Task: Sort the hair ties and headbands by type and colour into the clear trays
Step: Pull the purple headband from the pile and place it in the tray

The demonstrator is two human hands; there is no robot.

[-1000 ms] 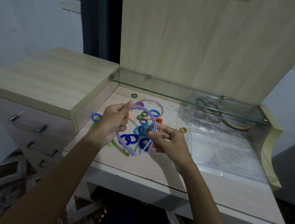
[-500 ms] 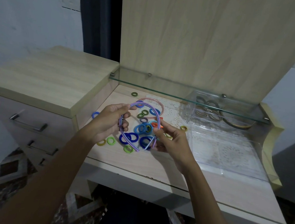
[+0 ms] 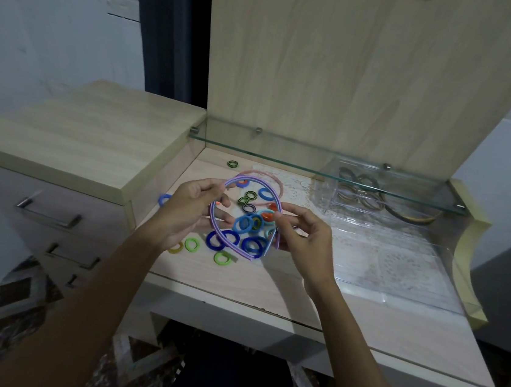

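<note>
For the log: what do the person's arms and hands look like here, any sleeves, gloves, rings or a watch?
Both forearms are bare up to the bottom edge of the picture, with no sleeve in view. The left hand and the right hand wear no gloves. No ring, watch or bracelet shows on the fingers or wrists that can be seen, and no markings are visible.

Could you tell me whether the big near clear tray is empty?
Apparently empty: only the lace mat shows through the near clear tray.

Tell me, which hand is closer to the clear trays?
The right hand. It is just left of the clear trays; the left hand is farther left, beyond the pile of hair ties.
</note>
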